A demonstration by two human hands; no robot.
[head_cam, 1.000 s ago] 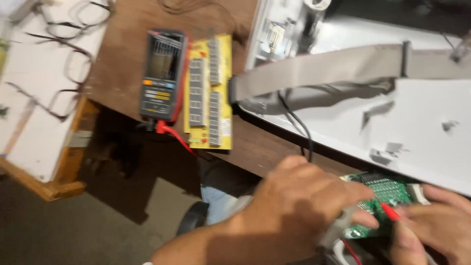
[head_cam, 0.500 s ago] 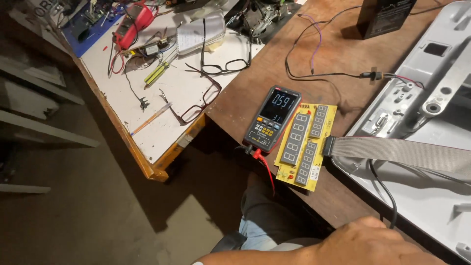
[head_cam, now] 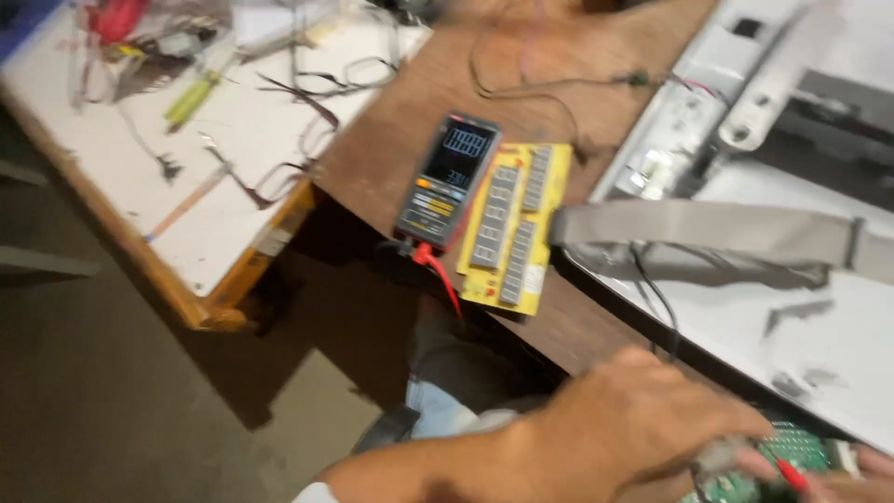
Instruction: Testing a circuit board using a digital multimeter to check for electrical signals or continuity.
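Brown bench (head_cam: 400,158) fills the blurred head view. At the bottom edge, the left hand (head_cam: 633,424) closes its fingers on a green board (head_cam: 792,452), likely to steady it. Beside it, the right hand (head_cam: 861,470) barely shows, pinching a red probe (head_cam: 792,473). Beyond the grip, a meter (head_cam: 447,182) faces up, readable, by a yellow board (head_cam: 510,228).

Two benches and what is carried on them

A dark multimeter (head_cam: 445,180) and a yellow display board (head_cam: 509,226) are laid side by side, touching, on the brown wooden bench (head_cam: 391,158); thin dark wires (head_cam: 549,79) are strewn behind them, and a large white panel (head_cam: 745,317) is laid to the right. A white-topped bench (head_cam: 219,219) is seen at left, littered with blurred cables (head_cam: 289,93) and a green-handled tool (head_cam: 191,98).
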